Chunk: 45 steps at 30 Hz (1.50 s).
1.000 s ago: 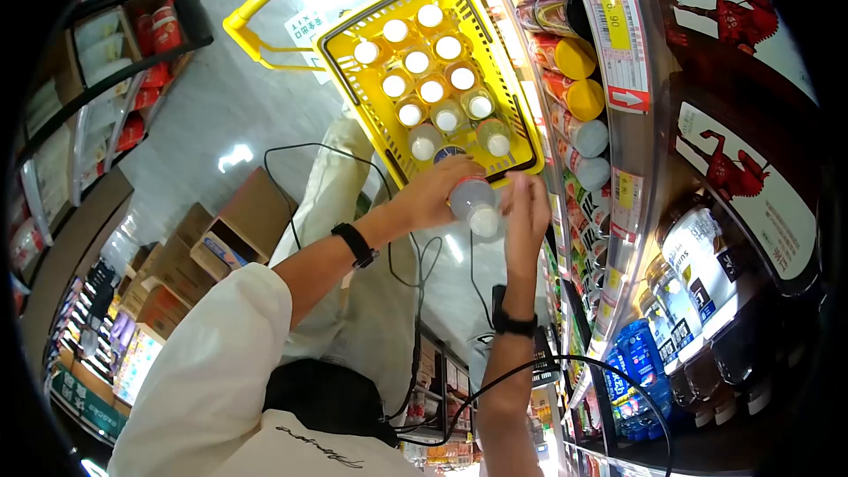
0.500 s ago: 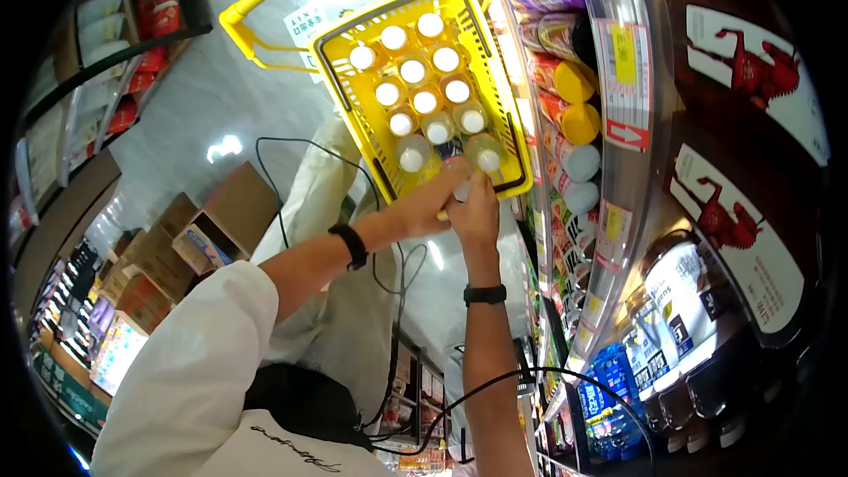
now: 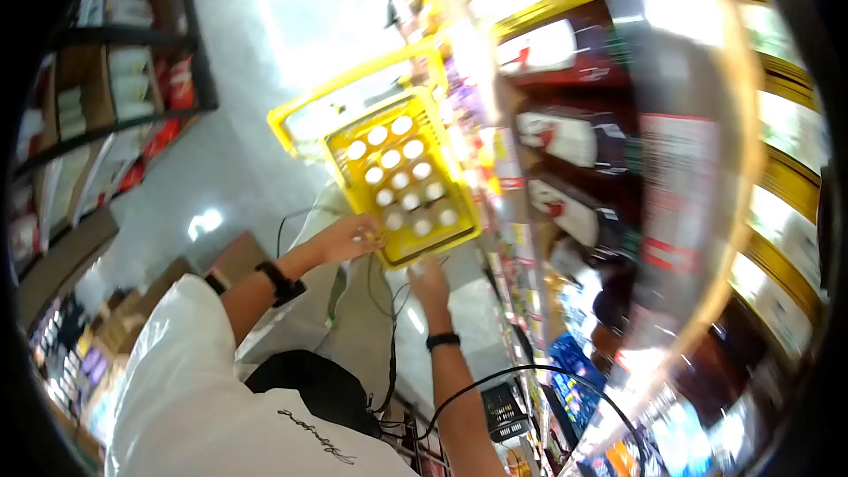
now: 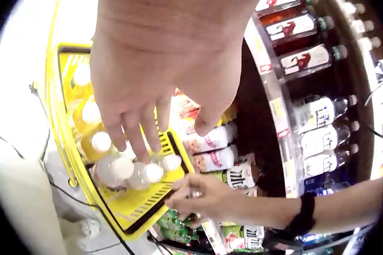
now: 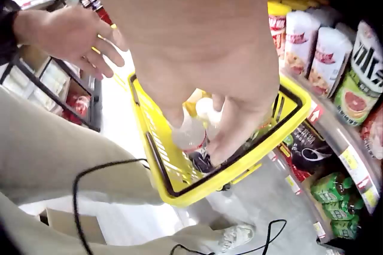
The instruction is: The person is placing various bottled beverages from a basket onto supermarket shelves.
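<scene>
Both hands have parted: my left hand (image 3: 347, 239), fingers spread, and right hand (image 3: 430, 286), loosely bent, hover empty near the yellow basket (image 3: 433, 252) of bottles (image 3: 400, 180), beside packed shelves (image 3: 676, 203); black cable (image 3: 530, 367) crosses my right forearm (image 3: 461, 384).

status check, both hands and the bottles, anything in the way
Left hand open, empty. Right hand at the yellow basket, fingers loosely bent, no grip seen. Capped bottles grouped inside. Black cable across right forearm, possible snag.
</scene>
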Motion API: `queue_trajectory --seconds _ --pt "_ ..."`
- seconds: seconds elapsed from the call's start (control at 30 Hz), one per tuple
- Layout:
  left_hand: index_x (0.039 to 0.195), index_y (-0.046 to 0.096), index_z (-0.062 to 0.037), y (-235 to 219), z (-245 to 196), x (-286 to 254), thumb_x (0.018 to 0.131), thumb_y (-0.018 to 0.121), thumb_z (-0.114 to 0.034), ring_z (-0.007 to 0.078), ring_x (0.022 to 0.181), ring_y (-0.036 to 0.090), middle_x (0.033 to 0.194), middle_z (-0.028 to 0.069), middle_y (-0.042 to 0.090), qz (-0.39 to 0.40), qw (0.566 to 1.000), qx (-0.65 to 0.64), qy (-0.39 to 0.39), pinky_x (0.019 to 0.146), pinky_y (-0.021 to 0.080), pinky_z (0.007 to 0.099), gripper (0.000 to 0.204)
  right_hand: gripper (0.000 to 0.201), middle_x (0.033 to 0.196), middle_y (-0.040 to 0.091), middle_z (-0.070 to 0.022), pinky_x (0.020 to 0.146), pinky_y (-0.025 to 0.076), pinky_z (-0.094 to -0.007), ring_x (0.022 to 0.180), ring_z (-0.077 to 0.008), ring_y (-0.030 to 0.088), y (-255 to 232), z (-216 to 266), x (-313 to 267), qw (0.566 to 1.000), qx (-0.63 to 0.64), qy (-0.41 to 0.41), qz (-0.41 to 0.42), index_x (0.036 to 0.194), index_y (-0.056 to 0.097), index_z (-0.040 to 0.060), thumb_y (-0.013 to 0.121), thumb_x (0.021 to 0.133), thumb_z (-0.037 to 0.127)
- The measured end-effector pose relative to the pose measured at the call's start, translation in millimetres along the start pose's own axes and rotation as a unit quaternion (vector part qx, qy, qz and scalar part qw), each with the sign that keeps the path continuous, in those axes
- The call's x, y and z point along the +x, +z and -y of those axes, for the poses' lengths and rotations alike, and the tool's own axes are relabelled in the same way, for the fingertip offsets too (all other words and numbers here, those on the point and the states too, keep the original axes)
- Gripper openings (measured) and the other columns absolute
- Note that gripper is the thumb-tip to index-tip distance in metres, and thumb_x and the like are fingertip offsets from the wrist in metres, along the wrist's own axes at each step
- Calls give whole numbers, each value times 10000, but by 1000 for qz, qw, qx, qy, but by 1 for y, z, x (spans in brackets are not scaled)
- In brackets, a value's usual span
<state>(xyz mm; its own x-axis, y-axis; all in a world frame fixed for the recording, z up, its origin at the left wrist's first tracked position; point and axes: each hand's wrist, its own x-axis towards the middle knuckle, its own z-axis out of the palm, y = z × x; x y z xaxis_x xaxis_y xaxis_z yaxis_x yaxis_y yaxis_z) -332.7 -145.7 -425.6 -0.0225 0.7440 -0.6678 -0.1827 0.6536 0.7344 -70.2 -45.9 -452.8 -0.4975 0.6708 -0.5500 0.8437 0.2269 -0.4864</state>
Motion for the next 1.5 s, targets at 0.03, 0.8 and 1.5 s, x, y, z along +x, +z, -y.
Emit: queue_trajectory --seconds 0.03,0.8,1.5 --pt "1238 631 -36 -12 -17 -13 918 790 -228 246 995 706 1102 127 713 3 1000 2 15 883 565 376 405 431 1031 722 -201 828 559 -521 1014 -429 687 -4 8 -16 999 35 5 9 1227 617 58 745 916 328" --pt "1178 655 23 -31 -291 -61 966 676 -56 134 965 694 1049 38 728 114 940 144 286 898 535 283 227 176 863 678 -88 687 518 -309 764 -196 642 -496 227 -322 540 -156 -125 -818 1014 645 5 735 874 -53" --pt "1116 675 12 83 -368 -133 1040 695 -121 108 981 704 1034 41 762 82 913 170 362 893 543 271 154 571 996 730 -297 795 558 -535 949 -495 701 -622 177 -347 648 16 136 -749 1334 523 -3 748 949 353"
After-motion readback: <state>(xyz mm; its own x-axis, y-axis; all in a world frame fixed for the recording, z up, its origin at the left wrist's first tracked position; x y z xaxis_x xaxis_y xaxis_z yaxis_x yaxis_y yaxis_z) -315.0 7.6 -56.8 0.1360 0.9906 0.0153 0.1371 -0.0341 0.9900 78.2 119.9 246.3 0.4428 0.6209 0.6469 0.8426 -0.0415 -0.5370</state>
